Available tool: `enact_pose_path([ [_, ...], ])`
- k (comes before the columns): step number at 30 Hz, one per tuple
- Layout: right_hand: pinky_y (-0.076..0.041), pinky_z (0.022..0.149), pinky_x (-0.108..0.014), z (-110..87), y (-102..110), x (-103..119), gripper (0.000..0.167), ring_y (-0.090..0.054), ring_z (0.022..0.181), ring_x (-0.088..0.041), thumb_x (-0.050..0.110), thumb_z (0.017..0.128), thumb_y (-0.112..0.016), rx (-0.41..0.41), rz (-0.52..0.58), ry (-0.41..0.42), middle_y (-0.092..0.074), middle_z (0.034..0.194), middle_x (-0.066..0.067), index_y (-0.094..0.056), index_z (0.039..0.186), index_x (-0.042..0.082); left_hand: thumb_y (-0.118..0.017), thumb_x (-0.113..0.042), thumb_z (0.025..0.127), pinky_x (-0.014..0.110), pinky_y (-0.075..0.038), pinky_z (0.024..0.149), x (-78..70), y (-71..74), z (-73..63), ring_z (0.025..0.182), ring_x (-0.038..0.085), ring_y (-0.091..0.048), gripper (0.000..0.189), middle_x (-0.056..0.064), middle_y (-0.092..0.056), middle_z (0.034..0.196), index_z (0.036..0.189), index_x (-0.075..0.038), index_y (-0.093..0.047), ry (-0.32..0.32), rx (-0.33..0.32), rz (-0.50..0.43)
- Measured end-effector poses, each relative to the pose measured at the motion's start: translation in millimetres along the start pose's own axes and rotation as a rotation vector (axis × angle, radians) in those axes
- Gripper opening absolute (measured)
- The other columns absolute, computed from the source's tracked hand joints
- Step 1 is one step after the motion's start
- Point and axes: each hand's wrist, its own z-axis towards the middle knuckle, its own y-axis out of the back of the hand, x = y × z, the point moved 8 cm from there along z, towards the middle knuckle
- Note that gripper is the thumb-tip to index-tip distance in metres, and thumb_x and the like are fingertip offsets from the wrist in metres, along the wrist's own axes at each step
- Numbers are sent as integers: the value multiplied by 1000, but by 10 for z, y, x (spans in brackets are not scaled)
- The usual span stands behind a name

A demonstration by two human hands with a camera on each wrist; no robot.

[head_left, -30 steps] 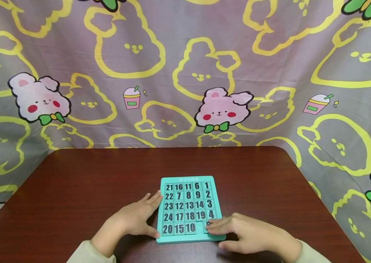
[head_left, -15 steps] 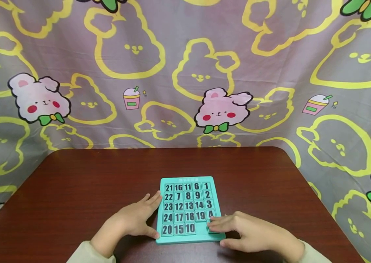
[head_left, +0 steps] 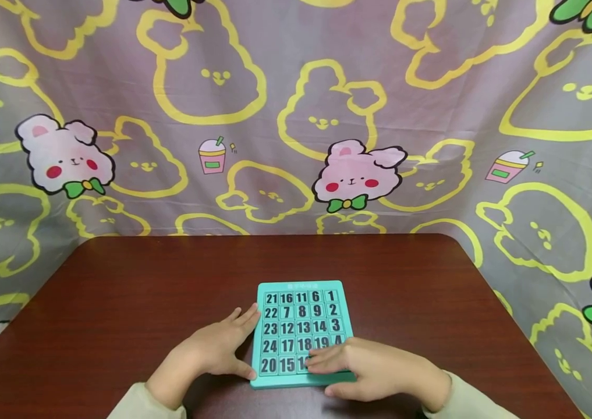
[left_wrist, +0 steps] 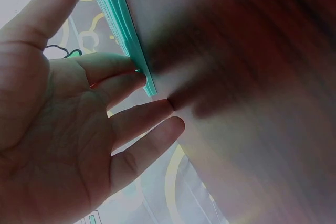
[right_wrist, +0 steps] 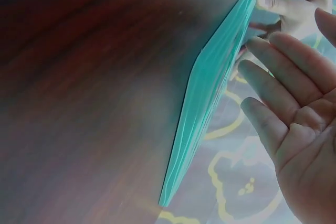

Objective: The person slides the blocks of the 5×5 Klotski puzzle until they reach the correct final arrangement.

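A turquoise sliding number puzzle [head_left: 301, 384] lies flat on the table. Its square tiles carry bold black numbers, with 21, 16, 11, 6, 1 along the far row. My left hand [head_left: 217, 349] rests against the left side, fingers spread and thumb at the near left corner. In the left wrist view, two straight fingertips touch the turquoise edge [left_wrist: 135, 51]. My right hand [head_left: 379, 366] lies over the near right part, its extended fingertips at the tile right of 15. It hides the end of the near row. In the right wrist view, those fingers [right_wrist: 268, 85] stay straight above the board.
The dark reddish-brown table [head_left: 170, 273] has rounded far corners. A grey curtain [head_left: 254, 139] with yellow bear outlines and pink rabbits hangs behind it and along both sides.
My right hand has slid left along the near row, from the right edge across the gap beside 10, which it now covers. The left hand and the board keep their place.
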Motion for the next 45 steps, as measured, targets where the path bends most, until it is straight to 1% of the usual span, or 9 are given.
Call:
enact_pose_path([
  [6, -47, 107, -33, 83, -36, 35, 40, -54, 134, -17, 29, 103, -53, 19, -37, 30, -62, 138, -4, -63, 135, 6, -85, -50, 71, 60, -39, 108, -5, 2, 6, 152, 39, -22, 110, 5, -22, 167, 156, -8, -30, 4, 7, 1],
  [13, -46, 107, -31, 88, -66, 38, 40, -54, 135, -17, 28, 102, -55, 35, -43, 35, -62, 138, -3, -62, 135, 6, -85, -50, 70, 61, -40, 107, 5, 16, 7, 151, 39, -23, 111, 6, -22, 167, 156, -7, -30, 3, 4, 15],
  [21, -47, 106, -33, -14, -48, -6, 39, -54, 134, -18, 23, 101, -58, 12, -4, 25, -61, 139, -5, -62, 135, 5, -86, -48, 71, 60, -39, 108, -11, 22, 7, 151, 39, -23, 110, 6, -22, 166, 156, -7, -30, -1, 3, 15],
  [28, -50, 103, -34, -146, -8, -32, 37, -57, 132, -16, 26, 102, -55, -20, -1, 11, -63, 136, -4, -64, 133, 7, -86, -49, 69, 59, -38, 109, -19, 28, 3, 151, 40, -23, 112, 7, -22, 166, 156, -6, -31, 9, -1, 24],
  [35, -51, 101, -35, -229, 31, -32, 37, -59, 129, -19, 25, 102, -57, -51, 2, 8, -63, 137, -7, -65, 132, 6, -87, -48, 70, 58, -39, 110, -17, 25, 5, 151, 39, -23, 111, 6, -21, 166, 156, -7, -30, 18, 6, 22],
  [38, -51, 102, -36, -210, 39, -24, 37, -58, 130, -20, 25, 102, -56, -59, 12, 11, -63, 137, -7, -64, 133, 5, -87, -47, 70, 58, -39, 109, -14, 27, 2, 151, 39, -23, 111, 6, -21, 167, 156, -7, -30, 24, 9, 22],
  [41, -51, 102, -35, -151, 41, -17, 39, -57, 131, -20, 26, 102, -55, -56, 28, 10, -62, 138, -8, -63, 134, 5, -87, -47, 69, 58, -38, 110, -10, 24, 1, 152, 39, -23, 111, 6, -22, 167, 156, -7, -31, 28, 10, 20],
  [45, -49, 104, -34, -36, 19, -16, 41, -56, 133, -19, 28, 103, -54, -26, 42, -1, -61, 139, -6, -62, 135, 5, -87, -47, 69, 58, -39, 109, -12, 22, -3, 152, 39, -22, 110, 5, -22, 167, 156, -7, -31, 25, 6, 16],
])
